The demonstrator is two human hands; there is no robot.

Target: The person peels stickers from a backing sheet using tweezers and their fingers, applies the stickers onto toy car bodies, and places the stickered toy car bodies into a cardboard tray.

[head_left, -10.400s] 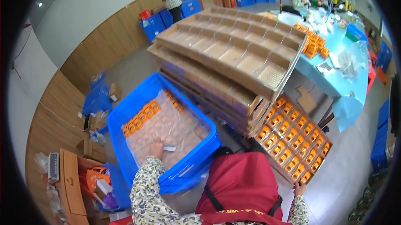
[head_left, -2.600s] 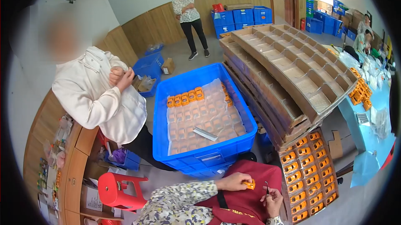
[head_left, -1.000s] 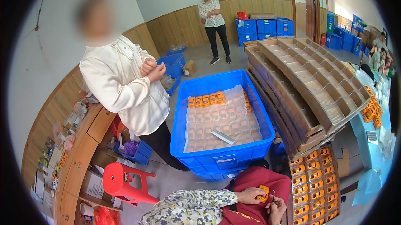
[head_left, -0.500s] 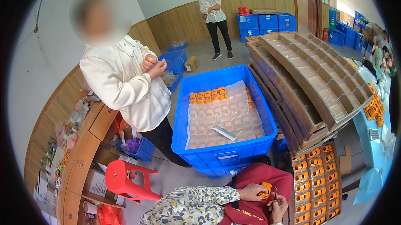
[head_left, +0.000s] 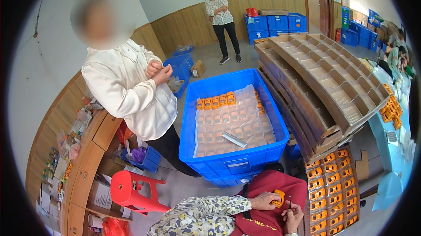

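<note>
Low in the view, my left hand (head_left: 264,201) is closed around an orange toy car (head_left: 278,198), held above the dark red apron (head_left: 280,182) on my lap. Just to the right, my right hand (head_left: 293,219) pinches a slim dark tool (head_left: 289,202) whose tip points up beside the car. Past my right hand stands a tray of orange toy cars (head_left: 332,192) in rows. In front of my knees is a blue crate (head_left: 187,148); a clear plastic tray (head_left: 226,124) inside holds several orange cars along its back row and a small pale strip (head_left: 234,139).
Stacked brown compartment trays (head_left: 326,71) lean over the right side. A red stool (head_left: 131,190) and wooden drawers (head_left: 83,174) are at left. One person in a white shirt (head_left: 131,82) stands close by, another person (head_left: 220,17) farther back. More orange cars (head_left: 390,109) lie on a blue-covered table.
The whole view has shifted slightly to the left. My hands keep the car and the tool in nearly the same place, with the tool's tip still close to the car.
</note>
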